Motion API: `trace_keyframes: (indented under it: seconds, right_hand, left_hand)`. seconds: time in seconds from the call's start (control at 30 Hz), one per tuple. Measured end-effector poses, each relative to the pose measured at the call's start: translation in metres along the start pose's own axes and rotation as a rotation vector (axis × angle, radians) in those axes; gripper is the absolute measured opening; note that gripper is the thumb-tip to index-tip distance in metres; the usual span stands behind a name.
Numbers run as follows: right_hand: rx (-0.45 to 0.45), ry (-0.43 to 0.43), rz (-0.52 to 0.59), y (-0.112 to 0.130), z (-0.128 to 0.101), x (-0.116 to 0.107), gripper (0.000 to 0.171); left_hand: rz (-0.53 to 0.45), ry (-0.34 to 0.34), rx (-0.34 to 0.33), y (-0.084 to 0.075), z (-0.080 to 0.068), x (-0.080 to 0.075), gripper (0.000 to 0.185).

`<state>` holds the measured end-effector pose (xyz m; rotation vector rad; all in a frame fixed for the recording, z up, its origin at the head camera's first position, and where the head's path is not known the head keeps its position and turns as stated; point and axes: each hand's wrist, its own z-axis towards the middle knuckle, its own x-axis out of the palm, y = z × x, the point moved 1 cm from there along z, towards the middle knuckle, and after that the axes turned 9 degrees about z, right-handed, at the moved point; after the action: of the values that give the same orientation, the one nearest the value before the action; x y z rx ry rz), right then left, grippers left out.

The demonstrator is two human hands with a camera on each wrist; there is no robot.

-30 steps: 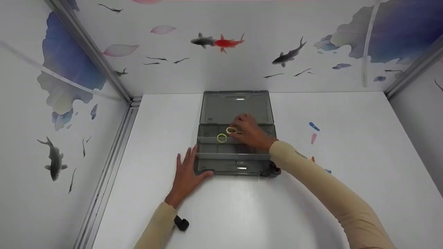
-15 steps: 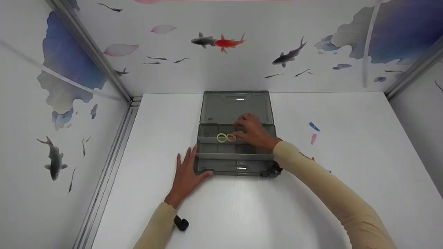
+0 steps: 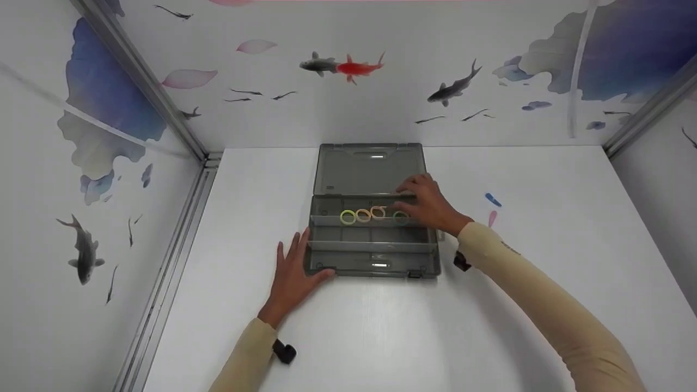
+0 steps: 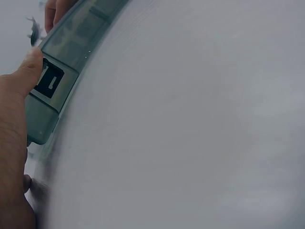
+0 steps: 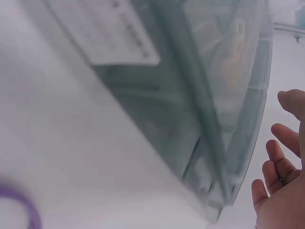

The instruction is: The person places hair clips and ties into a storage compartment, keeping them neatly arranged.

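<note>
A grey see-through compartment box lies open on the white table, its lid folded back. In its far row sit a yellow-green ring, a cream ring, a peach ring and a green ring. My right hand hovers over the right end of that row with relaxed fingers, holding nothing; the right wrist view shows its fingers spread beside the box. My left hand lies flat on the table, thumb against the box's front left corner.
Small blue and pink pieces lie on the table right of the box. A purple ring shows at the right wrist view's lower left. Fish-patterned walls close in the table on the left, back and right.
My right hand set the cream ring beside the yellow-green one, then moved right along the far row. The peach and green rings, earlier hidden under it, now show. The left hand stayed put.
</note>
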<state>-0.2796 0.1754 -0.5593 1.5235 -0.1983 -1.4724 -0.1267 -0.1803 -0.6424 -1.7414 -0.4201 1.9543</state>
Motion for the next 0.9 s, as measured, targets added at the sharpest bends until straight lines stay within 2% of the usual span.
trace_keyframes:
  seconds: [0.33, 0.6, 0.9]
  right_hand:
    - [0.075, -0.063, 0.011, -0.025, -0.029, -0.027, 0.034]
    - [0.036, -0.097, -0.022, -0.034, -0.051, -0.042, 0.031]
    - [0.084, -0.097, 0.003, -0.040, -0.080, -0.053, 0.032]
  left_hand:
    - [0.007, -0.002, -0.007, 0.000, 0.000, 0.001, 0.111]
    - [-0.002, 0.005, -0.021, -0.002, 0.000, 0.000, 0.110]
    - [-0.004, 0.021, -0.031, -0.001, 0.000, 0.001, 0.110]
